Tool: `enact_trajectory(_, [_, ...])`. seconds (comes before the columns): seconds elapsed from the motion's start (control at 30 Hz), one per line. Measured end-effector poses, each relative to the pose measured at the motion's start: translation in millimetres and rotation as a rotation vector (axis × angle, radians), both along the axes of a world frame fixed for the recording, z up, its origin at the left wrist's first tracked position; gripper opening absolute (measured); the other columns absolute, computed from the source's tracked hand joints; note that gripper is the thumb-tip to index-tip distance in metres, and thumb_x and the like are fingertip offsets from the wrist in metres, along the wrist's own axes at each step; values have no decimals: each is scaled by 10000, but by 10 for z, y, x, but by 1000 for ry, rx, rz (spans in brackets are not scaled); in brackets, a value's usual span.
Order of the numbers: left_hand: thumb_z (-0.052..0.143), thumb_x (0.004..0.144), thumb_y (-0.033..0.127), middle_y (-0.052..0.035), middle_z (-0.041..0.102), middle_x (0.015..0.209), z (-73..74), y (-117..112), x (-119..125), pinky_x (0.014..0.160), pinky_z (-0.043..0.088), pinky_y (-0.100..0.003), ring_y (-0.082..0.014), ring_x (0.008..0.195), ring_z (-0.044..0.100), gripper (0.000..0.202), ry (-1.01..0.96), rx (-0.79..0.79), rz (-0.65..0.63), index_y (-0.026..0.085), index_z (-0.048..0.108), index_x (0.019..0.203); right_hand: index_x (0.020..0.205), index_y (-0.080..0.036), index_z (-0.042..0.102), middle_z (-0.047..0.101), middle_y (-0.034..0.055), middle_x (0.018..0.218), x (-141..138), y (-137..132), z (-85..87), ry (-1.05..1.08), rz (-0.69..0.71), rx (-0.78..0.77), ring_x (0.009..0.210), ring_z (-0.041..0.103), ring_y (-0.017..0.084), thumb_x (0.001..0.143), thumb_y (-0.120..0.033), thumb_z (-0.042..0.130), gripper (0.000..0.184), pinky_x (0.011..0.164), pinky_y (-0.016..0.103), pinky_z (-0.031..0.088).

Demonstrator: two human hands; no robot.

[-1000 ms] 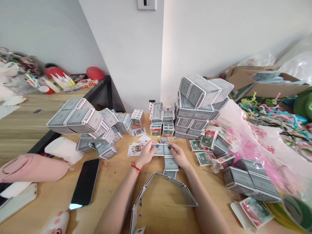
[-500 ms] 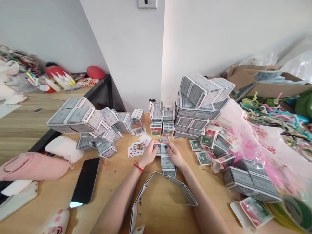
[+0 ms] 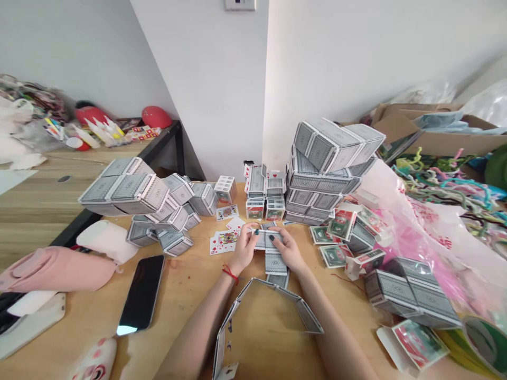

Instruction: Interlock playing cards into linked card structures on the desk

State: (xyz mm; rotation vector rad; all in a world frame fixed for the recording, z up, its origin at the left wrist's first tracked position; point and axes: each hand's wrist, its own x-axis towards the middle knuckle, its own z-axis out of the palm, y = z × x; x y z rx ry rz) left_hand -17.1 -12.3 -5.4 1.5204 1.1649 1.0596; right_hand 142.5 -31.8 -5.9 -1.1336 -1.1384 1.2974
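Observation:
My left hand (image 3: 243, 248) and my right hand (image 3: 288, 248) meet at the middle of the wooden table (image 3: 186, 301), both pinching a grey-backed playing card (image 3: 266, 239) at the top of a short row of cards. A second grey-backed card (image 3: 276, 262) lies just below it, between my wrists. Nearer to me stands a bent chain of joined cards (image 3: 269, 306), shaped like a roof. Loose face-up cards (image 3: 224, 240) lie just left of my left hand.
Stacks of card-built blocks rise at the left (image 3: 138, 198) and at the back right (image 3: 328, 169). Small decks (image 3: 263, 198) stand at the wall. A black phone (image 3: 142, 293), a pink pouch (image 3: 55, 269), card boxes (image 3: 340, 237) and a pink plastic bag (image 3: 415, 232) surround the work spot.
My hands have drawn closer together on the top card and lifted it slightly. The view has shifted a little; nothing else has moved.

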Motion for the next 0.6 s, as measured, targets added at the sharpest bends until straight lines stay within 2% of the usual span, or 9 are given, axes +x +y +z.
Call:
enact_trajectory(0.07, [352,879,385,42,449,577,-33,-1,-9,481,367,-225,-105,483,430,289,-102,0,118,199,432,1085,994,-232,577,624,5,854,30,0,-10,107,-55,-63,691,543,159,706,-365,602,319,627,259,419])
enact_trajectory(0.17, [388,869,327,2,515,699,-66,17,-24,566,426,-246,-119,605,502,203,-45,107,224,198,473,1000,968,-237,594,636,-2,880,120,15,-25,236,-174,-104,669,546,154,659,-367,631,337,586,245,396])
enact_trajectory(0.27, [493,808,234,-46,560,889,-54,26,4,768,446,-332,-173,855,531,109,243,272,164,194,528,904,963,-236,604,644,-9,856,236,34,-36,288,-287,-136,654,541,155,620,-362,646,368,569,245,378])
enact_trajectory(0.37, [573,750,209,-66,557,1022,-8,11,70,891,400,-406,-218,1021,481,252,465,402,70,202,523,997,948,-235,605,635,-18,810,328,47,-57,286,-388,-121,627,521,142,611,-348,648,358,567,243,366])
enact_trajectory(0.47, [613,727,247,-92,496,1187,26,-4,125,968,347,-445,-245,1161,401,475,546,454,20,203,437,1166,961,-236,597,626,-15,812,366,57,-87,248,-455,-87,644,519,145,615,-343,633,364,595,254,369])
enact_trajectory(0.6, [593,748,265,-115,463,1238,4,4,140,980,330,-467,-257,1207,373,553,568,427,-5,199,362,1247,911,-217,625,630,11,896,369,55,-93,62,-486,-14,799,532,188,665,-327,543,281,712,285,372])
